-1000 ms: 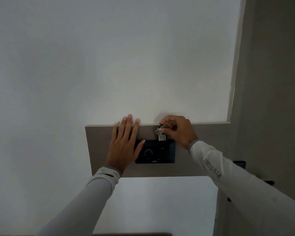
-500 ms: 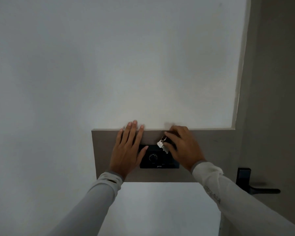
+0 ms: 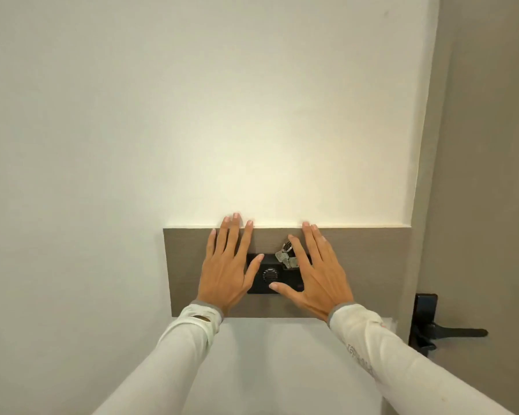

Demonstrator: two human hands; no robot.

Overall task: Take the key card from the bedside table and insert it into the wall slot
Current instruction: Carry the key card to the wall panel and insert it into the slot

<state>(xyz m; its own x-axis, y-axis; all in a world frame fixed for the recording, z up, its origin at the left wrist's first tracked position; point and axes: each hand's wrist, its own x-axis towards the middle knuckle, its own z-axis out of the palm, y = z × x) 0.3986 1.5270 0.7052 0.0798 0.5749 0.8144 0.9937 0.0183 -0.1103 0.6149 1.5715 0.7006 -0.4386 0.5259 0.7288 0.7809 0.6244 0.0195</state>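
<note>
A black wall slot unit (image 3: 270, 280) with a round dial sits on a grey-brown panel (image 3: 372, 265) on the white wall. A bunch of silver keys on a ring (image 3: 286, 257) hangs at the unit's top right; the card itself is hidden, apparently down inside the slot. My left hand (image 3: 226, 265) lies flat on the panel, fingers spread, just left of the unit. My right hand (image 3: 318, 274) lies flat over the unit's right part, thumb across its lower edge, fingers apart and holding nothing.
A grey door (image 3: 486, 175) stands to the right with a black lever handle (image 3: 450, 330) on its plate. White wall surrounds the panel above, left and below.
My right hand let go of the keys and opened flat against the panel. The keys now hang from the unit. The wall has become brightly lit.
</note>
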